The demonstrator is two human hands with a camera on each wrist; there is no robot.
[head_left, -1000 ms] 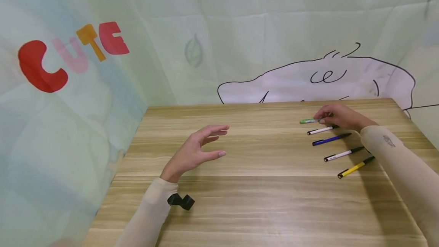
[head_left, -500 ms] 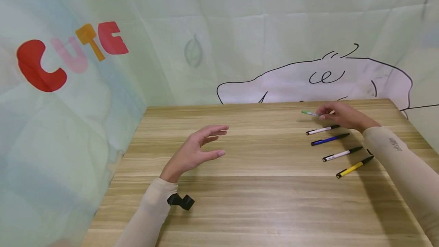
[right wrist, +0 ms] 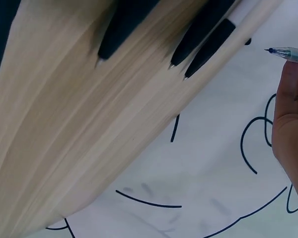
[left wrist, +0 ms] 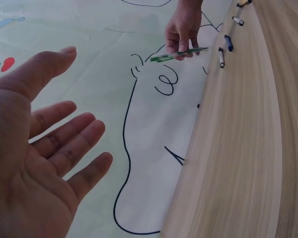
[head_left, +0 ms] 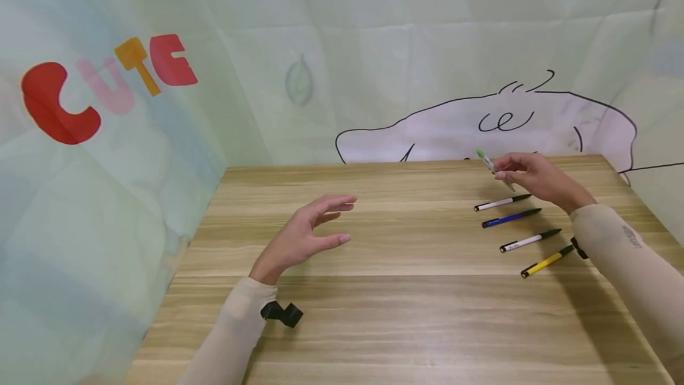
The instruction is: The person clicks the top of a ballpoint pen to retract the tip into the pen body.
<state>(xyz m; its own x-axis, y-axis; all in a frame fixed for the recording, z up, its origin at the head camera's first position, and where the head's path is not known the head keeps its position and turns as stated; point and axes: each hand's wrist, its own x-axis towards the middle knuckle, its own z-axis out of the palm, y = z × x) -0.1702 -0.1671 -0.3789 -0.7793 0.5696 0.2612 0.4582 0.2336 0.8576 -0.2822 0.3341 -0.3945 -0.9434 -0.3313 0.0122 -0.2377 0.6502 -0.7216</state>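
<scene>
"Green translucent pen [head_left: 487,161]: where, and how gripped?"

"One o'clock, tilted near the table's [head_left: 406,319] far edge, pinched by the right hand [head_left: 542,178]. The left hand [head_left: 299,233], nearer twelve, is spread wide, holding nothing."

"Which step?"

"Lifting, I'd judge; the next move calls for a steady pinch, clear of the white pen [head_left: 497,204] toward six o'clock."

"Room?"

"Tabletop shows between both hands."

head looks down, forward; left wrist, across; right wrist, close; all share pens [head_left: 506,219].
</scene>
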